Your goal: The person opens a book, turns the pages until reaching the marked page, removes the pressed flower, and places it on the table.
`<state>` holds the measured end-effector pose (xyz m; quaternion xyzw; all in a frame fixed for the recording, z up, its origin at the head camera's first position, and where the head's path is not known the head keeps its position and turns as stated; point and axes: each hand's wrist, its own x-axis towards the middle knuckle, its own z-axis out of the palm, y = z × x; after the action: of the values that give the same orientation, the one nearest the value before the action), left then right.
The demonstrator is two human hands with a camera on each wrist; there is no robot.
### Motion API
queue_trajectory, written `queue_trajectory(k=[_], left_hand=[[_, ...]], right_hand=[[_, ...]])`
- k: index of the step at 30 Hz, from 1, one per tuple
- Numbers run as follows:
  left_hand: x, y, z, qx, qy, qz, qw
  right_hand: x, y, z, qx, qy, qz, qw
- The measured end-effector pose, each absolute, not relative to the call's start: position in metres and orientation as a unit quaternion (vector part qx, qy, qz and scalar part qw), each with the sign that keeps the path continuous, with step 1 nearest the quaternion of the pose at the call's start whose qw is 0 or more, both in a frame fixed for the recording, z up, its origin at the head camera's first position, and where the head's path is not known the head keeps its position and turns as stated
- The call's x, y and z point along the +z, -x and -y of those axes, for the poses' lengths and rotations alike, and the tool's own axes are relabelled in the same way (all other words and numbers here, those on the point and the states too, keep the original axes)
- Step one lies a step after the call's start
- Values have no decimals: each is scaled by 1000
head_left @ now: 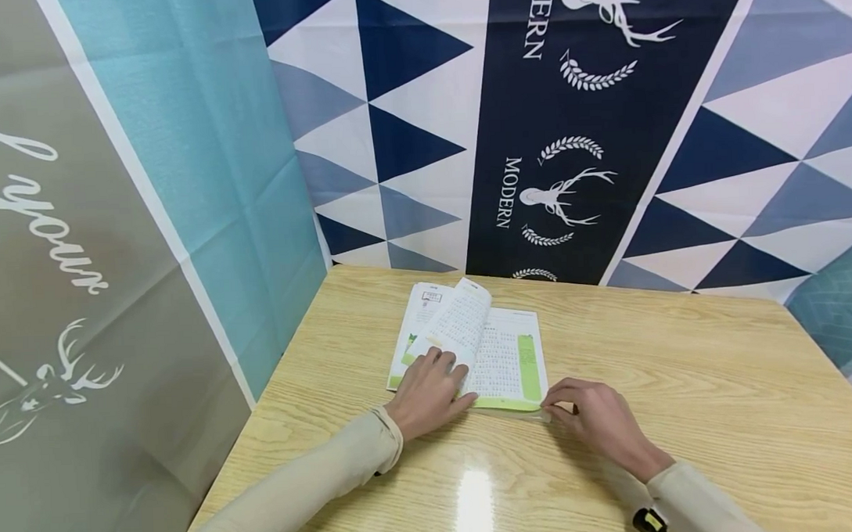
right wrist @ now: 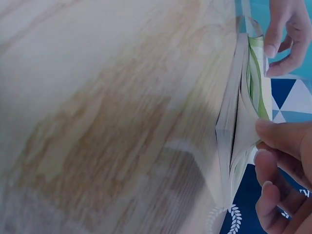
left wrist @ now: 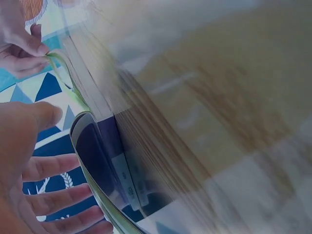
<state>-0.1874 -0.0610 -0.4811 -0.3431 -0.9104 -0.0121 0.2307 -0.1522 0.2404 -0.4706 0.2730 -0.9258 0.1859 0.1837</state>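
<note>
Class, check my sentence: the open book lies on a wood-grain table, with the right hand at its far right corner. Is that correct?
Not quite: the right hand is at the near right corner of the open book, which lies on a wood-grain table. The head view shows it.

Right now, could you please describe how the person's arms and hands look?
The left hand and right hand are bare, without gloves. The sleeves are long, plain and beige. By the right one, a black device with a yellow patch shows.
</note>
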Motion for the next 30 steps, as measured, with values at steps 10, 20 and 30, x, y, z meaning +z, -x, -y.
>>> queue_trajectory(k=[10,20,30], left_hand=[[-483,184,51,37,317,915,248],[-485,184,49,52,314,912,259],[-482,187,50,21,305,921,241]], right_hand=[[-465,154,-238,225,-289,909,199],[-460,154,-235,244,-302,890,237],[-461,155,-238,243,-254,906,237]])
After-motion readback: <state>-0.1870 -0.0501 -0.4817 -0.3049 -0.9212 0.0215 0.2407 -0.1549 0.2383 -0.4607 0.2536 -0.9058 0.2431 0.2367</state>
